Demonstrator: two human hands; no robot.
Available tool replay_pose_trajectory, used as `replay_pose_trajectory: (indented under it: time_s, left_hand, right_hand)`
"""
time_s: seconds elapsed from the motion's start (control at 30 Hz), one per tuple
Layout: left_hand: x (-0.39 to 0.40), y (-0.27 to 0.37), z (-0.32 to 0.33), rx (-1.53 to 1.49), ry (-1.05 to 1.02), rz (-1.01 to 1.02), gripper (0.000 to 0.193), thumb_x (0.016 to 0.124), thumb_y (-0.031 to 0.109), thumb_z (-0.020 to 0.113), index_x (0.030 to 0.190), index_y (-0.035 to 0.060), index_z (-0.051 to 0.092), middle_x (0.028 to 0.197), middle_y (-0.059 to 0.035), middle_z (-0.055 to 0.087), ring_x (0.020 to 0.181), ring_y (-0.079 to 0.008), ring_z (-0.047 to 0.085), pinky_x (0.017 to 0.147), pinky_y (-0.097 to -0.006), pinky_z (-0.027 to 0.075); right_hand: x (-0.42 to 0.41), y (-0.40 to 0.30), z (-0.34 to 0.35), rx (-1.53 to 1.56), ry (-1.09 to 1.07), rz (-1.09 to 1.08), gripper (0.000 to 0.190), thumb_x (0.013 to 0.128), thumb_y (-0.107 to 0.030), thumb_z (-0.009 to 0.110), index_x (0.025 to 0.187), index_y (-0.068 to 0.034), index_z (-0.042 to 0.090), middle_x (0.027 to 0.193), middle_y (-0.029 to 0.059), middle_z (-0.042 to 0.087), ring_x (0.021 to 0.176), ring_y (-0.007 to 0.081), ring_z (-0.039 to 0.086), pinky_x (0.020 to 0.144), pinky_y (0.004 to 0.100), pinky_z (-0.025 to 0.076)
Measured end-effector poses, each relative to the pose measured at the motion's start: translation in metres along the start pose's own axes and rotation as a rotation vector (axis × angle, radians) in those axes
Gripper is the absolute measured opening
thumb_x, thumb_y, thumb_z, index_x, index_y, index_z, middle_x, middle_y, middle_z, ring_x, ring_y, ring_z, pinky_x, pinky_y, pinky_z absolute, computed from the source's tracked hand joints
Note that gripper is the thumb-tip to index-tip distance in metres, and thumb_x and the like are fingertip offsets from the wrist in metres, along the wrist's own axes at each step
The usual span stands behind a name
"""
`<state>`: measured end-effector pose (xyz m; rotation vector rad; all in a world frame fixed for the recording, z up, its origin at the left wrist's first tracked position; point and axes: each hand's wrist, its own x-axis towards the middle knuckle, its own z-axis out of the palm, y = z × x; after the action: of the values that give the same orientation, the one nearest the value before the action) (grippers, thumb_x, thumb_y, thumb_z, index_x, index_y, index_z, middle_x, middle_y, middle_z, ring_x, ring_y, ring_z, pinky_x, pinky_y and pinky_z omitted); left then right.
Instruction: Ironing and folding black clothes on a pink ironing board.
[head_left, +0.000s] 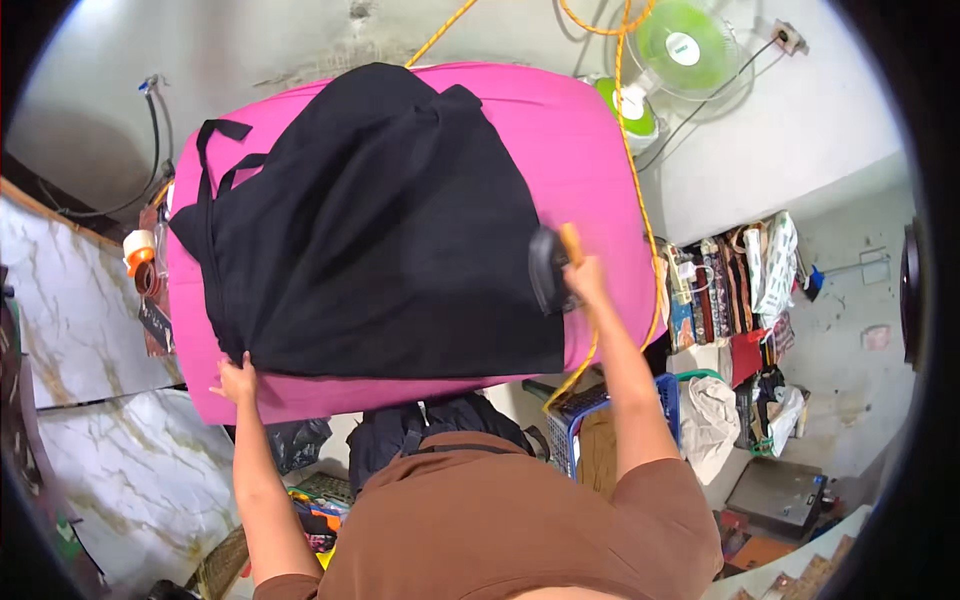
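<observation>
A black cloth garment (405, 247) with dangling straps (202, 165) lies spread over a padded table with a pink cover (600, 187). My right hand (585, 279) grips the orange handle of a clothes iron (547, 270), which is at the garment's right edge and slightly blurred. At the garment's lower left corner, my left hand (238, 379) touches the cloth near the table's front edge. Its fingers are spread, and I cannot tell if it pinches any fabric. Creases run across the upper and left parts of the cloth.
A yellow-orange cord (637, 187) hangs down along the table's right side. Beside my right arm stands a blue plastic basket (562, 435) with cloth in it. A green fan (679, 52) is at the back right; small bottles (140, 251) stand left of the table.
</observation>
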<state>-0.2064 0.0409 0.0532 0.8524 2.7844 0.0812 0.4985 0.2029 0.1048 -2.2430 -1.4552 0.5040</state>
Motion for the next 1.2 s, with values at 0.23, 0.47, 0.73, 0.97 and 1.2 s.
replay_pose_trajectory:
  time_s: [0.23, 0.47, 0.73, 0.97, 1.2]
  left_hand:
    - [-0.024, -0.005, 0.000, -0.168, 0.178, -0.110, 0.033, 0.080, 0.033, 0.074, 0.104, 0.0151, 0.062, 0.102, -0.0053, 0.070, 0.105, -0.0308, 0.065, 0.109, -0.0682, 0.015]
    - [-0.010, 0.060, -0.023, -0.245, 0.231, -0.153, 0.066, 0.076, 0.049, 0.069, 0.129, 0.0104, 0.058, 0.117, -0.0105, 0.070, 0.117, -0.0308, 0.061, 0.108, -0.0591, 0.025]
    - [0.020, 0.063, -0.069, -0.477, 0.275, -0.121, 0.066, 0.081, 0.065, 0.062, 0.109, 0.0068, 0.072, 0.104, -0.0132, 0.073, 0.101, -0.0357, 0.067, 0.101, -0.0582, 0.032]
    - [-0.006, 0.011, -0.060, -0.804, 0.232, -0.018, 0.050, 0.083, 0.039, 0.073, 0.106, -0.0054, 0.069, 0.099, -0.0174, 0.072, 0.088, -0.0266, 0.066, 0.084, -0.0372, 0.048]
    - [-0.037, -0.051, -0.011, -0.656, -0.013, 0.013, 0.046, 0.076, 0.034, 0.076, 0.111, 0.0056, 0.069, 0.108, -0.0162, 0.071, 0.102, -0.0294, 0.067, 0.092, -0.0415, 0.047]
  right_hand:
    - [0.053, 0.031, -0.054, -0.150, 0.330, -0.009, 0.078, 0.086, -0.052, 0.067, 0.137, 0.003, 0.046, 0.093, 0.0231, 0.069, 0.081, 0.0347, 0.070, 0.071, 0.0457, 0.052]
    - [-0.064, -0.006, 0.017, -0.513, 0.210, -0.341, 0.047, 0.089, -0.037, 0.063, 0.119, -0.001, 0.062, 0.160, 0.0162, 0.022, 0.151, 0.0345, 0.010, 0.114, 0.0658, 0.008]
    - [-0.043, 0.016, -0.015, 0.302, 0.086, -0.340, 0.029, 0.079, -0.023, 0.079, 0.094, -0.003, 0.066, 0.134, 0.0191, 0.055, 0.132, 0.0389, 0.043, 0.111, 0.0465, 0.031]
    - [-0.145, 0.031, -0.113, 0.701, -0.072, 0.058, 0.013, 0.086, -0.008, 0.074, 0.093, -0.003, 0.064, 0.088, -0.0008, 0.065, 0.083, 0.0086, 0.058, 0.079, 0.0260, 0.046]
    - [-0.228, 0.102, -0.069, -0.171, -0.039, 0.204, 0.028, 0.078, -0.013, 0.074, 0.103, -0.001, 0.067, 0.085, 0.0117, 0.072, 0.079, 0.0293, 0.069, 0.078, 0.0387, 0.053]
